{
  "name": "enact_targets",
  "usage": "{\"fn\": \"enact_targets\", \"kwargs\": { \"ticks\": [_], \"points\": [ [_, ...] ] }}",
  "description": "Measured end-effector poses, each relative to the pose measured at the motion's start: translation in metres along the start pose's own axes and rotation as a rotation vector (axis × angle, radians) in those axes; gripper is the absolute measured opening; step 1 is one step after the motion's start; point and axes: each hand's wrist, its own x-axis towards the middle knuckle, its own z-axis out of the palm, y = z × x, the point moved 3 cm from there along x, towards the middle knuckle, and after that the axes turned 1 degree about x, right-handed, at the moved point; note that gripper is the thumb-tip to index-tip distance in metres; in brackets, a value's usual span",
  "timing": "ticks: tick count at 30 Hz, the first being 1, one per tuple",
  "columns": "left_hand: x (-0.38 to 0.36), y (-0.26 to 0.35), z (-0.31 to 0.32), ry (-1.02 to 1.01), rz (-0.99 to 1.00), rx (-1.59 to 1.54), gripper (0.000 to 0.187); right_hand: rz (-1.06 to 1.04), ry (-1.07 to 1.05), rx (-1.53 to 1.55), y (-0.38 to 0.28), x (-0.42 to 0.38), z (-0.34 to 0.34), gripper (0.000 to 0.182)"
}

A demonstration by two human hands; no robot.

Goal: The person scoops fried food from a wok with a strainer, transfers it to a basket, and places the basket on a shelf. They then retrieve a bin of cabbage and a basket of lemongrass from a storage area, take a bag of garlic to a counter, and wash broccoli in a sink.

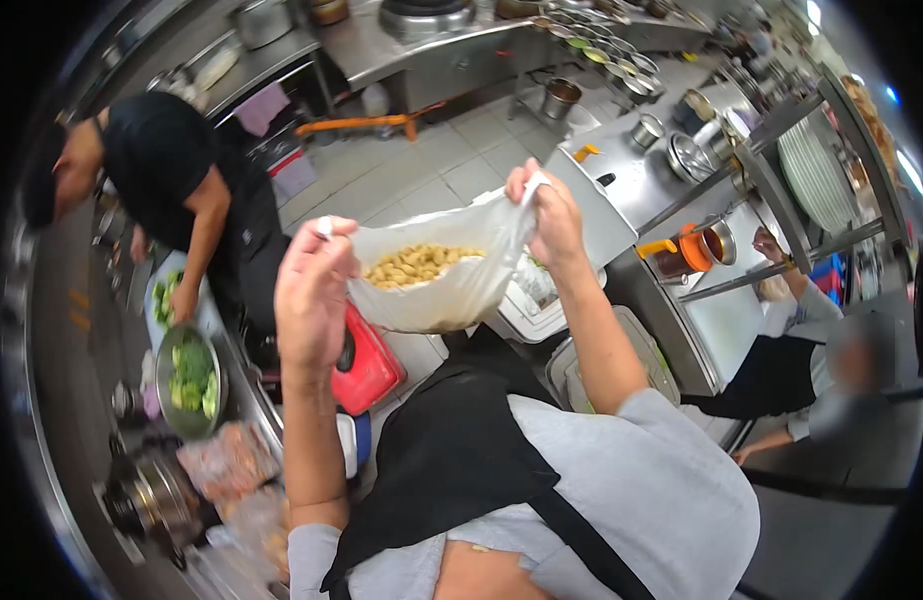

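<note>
In the head view, a translucent white plastic bag [432, 308] hangs between my two hands, its mouth spread wide. Small pale-yellow pieces [425, 266], perhaps nuts or beans, lie inside it. My left hand [317, 285] pinches the left corner of the bag's rim. At the upper right corner, my right hand [550, 218] grips the plastic with its fingers closed, a little higher than the left. The bag is held up in front of my black apron [442, 430], and its lower part bulges with the contents.
To the left, a co-worker in black [162, 150] handles greens beside a metal bowl of broccoli [191, 375]. Bagged food [232, 462] lies nearby. A red container [367, 365] and a lidded bin [612, 365] stand low around me. Another person [782, 375] is at the right, near a metal shelf [792, 265].
</note>
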Motion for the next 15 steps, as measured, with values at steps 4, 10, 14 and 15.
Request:
{"fn": "enact_targets", "kwargs": {
  "ticks": [4,10,14,15],
  "points": [
    [0.108,-0.003,-0.02,-0.082,-0.038,0.035,0.027,-0.026,0.006,0.037,0.027,0.072,-0.014,0.037],
    [0.242,-0.025,-0.04,-0.013,-0.132,0.155,0.023,-0.009,0.158,0.042,0.081,0.18,-0.042,0.035],
    [0.324,-0.057,-0.07,-0.027,-0.194,0.234,0.02,0.106,0.143,-0.028,0.113,0.249,-0.025,0.03],
    [0.344,-0.067,-0.072,-0.034,-0.216,0.206,0.018,0.135,0.169,-0.058,0.124,0.266,-0.026,0.025]
  ]
}}
